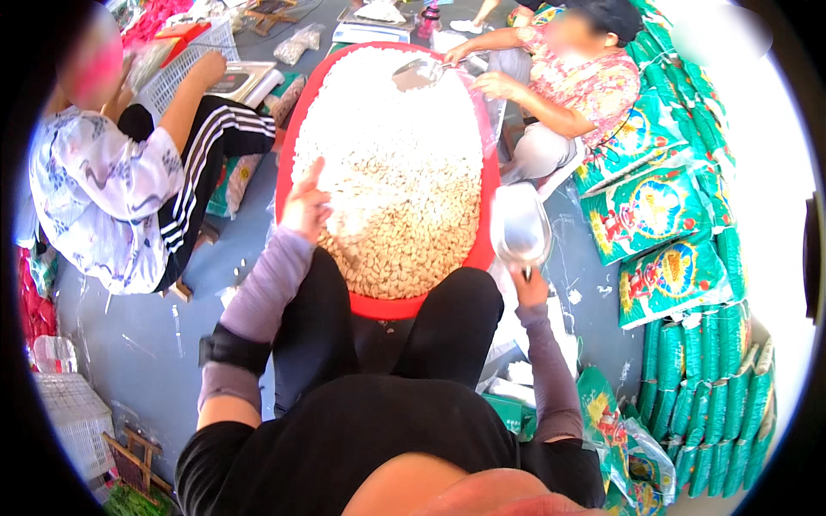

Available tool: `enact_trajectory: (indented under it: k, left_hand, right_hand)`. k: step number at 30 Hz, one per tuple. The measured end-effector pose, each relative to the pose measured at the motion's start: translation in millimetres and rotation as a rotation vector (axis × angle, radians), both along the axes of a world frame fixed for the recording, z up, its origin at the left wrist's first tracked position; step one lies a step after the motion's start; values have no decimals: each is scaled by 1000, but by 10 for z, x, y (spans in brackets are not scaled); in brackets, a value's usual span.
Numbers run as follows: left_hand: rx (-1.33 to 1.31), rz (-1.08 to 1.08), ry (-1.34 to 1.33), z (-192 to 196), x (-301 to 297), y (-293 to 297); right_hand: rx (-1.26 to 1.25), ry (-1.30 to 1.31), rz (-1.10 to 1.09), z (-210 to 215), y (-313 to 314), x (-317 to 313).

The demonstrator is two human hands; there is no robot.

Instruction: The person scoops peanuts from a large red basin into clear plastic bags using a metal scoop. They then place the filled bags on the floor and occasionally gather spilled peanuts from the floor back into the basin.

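A big red tub point(480, 254) sits on the floor between my knees, heaped with pale seeds point(391, 163). My left hand point(305, 206) rests on the tub's left rim at the edge of the seeds, one finger raised, holding nothing I can make out. My right hand point(528, 285) grips the handle of a metal scoop point(520, 227) held just outside the tub's right rim, its bowl facing up. A second metal scoop point(416, 74) lies in the seeds at the far end, in the hand of a person in a floral top.
Green printed bags point(662, 215) are piled along the right, more stacked at lower right point(714, 396). A person in a white patterned top and striped black trousers point(129, 181) sits at left beside a scale point(241, 82). White plastic crates stand at upper left point(194, 60) and lower left point(73, 421).
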State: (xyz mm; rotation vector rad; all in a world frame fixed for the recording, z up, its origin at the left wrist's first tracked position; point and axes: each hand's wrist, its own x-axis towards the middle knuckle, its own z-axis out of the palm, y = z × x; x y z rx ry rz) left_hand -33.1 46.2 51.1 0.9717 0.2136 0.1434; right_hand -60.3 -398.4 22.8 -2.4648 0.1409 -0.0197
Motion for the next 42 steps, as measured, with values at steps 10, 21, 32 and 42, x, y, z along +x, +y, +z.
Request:
enact_trajectory:
  k: [10,21,32,42]
  left_hand:
    - [288,467,-106,1035,-1133,673]
    - [500,665,694,-2557,-2234,2352]
    - [1478,176,-18,-217,-928,529]
    - [29,-589,11,394,-483,-1222]
  right_hand:
    - [-131,356,-496,-3454,-585,-916]
    - [142,330,-673,-3561,-598,-619]
    - [937,-210,-181,-287,27,95]
    - [1278,6,428,717,1690,137]
